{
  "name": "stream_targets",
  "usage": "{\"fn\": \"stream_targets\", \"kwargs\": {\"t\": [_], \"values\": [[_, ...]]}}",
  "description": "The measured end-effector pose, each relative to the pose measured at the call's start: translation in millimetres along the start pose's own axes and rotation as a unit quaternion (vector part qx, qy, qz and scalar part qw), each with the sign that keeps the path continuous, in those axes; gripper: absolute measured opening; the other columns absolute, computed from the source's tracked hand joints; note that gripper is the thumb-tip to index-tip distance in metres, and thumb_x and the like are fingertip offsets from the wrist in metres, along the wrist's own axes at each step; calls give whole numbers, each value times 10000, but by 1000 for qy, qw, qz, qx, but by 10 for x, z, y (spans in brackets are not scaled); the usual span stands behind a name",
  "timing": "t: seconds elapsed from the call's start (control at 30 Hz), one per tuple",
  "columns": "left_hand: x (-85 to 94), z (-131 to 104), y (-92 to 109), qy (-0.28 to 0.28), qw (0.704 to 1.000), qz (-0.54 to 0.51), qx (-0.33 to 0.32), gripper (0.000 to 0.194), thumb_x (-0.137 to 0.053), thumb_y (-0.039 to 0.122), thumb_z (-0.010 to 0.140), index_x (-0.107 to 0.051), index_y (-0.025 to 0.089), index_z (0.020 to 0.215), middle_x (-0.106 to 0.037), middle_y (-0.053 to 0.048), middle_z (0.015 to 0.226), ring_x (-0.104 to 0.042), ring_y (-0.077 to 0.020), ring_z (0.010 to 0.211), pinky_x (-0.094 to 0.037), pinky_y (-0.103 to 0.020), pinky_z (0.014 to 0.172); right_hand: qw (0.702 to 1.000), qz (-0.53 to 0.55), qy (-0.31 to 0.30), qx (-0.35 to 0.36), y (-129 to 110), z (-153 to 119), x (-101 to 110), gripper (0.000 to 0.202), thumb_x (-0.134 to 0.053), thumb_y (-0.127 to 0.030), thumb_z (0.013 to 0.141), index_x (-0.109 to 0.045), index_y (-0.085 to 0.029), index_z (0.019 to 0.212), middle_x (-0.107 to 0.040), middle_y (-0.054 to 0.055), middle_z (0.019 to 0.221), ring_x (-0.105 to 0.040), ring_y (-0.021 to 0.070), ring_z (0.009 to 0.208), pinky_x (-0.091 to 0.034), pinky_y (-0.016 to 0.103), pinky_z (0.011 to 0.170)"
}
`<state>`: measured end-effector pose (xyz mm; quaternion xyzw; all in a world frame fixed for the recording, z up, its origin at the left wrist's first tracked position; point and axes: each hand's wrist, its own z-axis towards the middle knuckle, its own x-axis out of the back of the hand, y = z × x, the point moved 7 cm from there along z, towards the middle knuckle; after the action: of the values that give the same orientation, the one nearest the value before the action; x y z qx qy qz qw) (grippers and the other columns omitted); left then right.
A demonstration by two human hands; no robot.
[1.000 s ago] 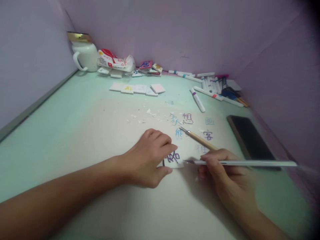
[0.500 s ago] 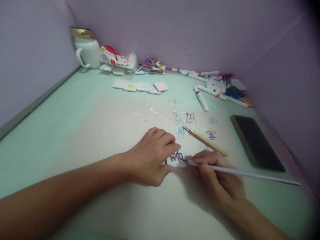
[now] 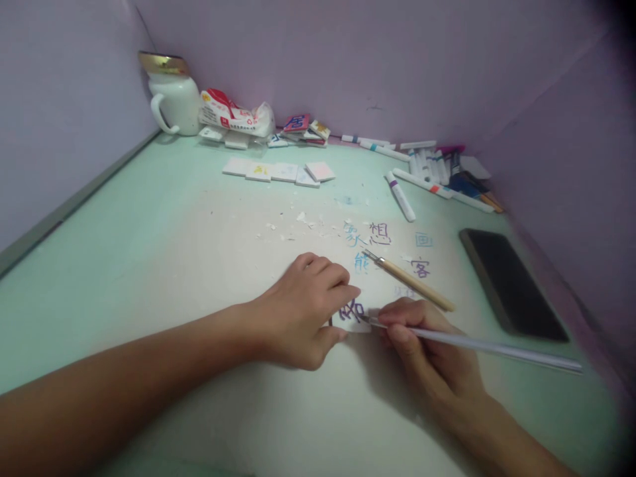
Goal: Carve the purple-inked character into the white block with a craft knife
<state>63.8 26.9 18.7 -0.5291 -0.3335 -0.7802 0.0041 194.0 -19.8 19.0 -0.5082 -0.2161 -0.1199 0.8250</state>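
Note:
A small white square tile [image 3: 354, 326] with a dark purple character lies flat on the tabletop. My left hand [image 3: 311, 311] is closed on its left side, thumb at the near edge and fingers over the far part, which they hide. Pinched like a pen in my right hand [image 3: 432, 358] is a slim silver craft knife [image 3: 497, 346]. Its blade tip touches or nearly touches the right part of the character. Just beyond my right hand rests a wooden-handled carving tool [image 3: 415, 283], its metal end pointing far left.
White shavings [image 3: 301, 217] are scattered beyond my left hand. Coloured characters [image 3: 379, 234] mark the tabletop. A phone [image 3: 511, 285] lies at right. Along the back are a white mug [image 3: 176, 106], a tissue pack [image 3: 236, 112], several white tiles [image 3: 283, 172] and markers [image 3: 400, 197].
My right hand and the knife have shifted slightly left, the blade staying at the right part of the character. My left hand and the tile hold still.

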Motion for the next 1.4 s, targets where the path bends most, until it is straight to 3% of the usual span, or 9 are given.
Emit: {"fn": "stream_targets", "kwargs": {"t": [0.57, 0.9, 1.1, 1.4], "values": [[1, 7, 10, 6, 1000, 13, 12, 387, -609, 232, 743, -618, 90, 1103, -574, -122, 1024, -493, -253, 934, -345, -439, 896, 1000, -14, -7, -13, 1, -12, -3, 121, -442, -126, 935, -497, -222, 887, -526, -32, 731, -479, 92, 607, -381, 219, 542], [-6, -8, 0, 23, 1000, 15, 6, 400, -607, 241, 740, -615, 95, 1113, -573, -113, 1024, -489, -246, 926, -344, -434, 887, 997, 34, 5, -71, 76, -63, 18, 155, -426, -197, 971, -502, -233, 841, -486, -38, 670, -437, 107, 567, -338, 240, 502], [-4, 3, 12, 4, 1000, 14, 9, 378, -590, 243, 754, -615, 94, 1100, -573, -125, 1026, -488, -252, 926, -350, -440, 892, 999, 40, 8, -17, 27, -50, 36, 160, -444, -130, 950, -561, -230, 990, -552, -8, 794, -523, 114, 669, -411, 237, 577], [-15, 7, 1, 3, 1000, 13, 11, 381, -594, 246, 749, -609, 101, 1102, -568, -123, 1034, -488, -253, 928, -349, -440, 893, 1000, -1, -11, -22, 1, -5, 11, 143, -459, -120, 935, -551, -230, 931, -548, -16, 745, -520, 116, 637, -409, 237, 554]]}}
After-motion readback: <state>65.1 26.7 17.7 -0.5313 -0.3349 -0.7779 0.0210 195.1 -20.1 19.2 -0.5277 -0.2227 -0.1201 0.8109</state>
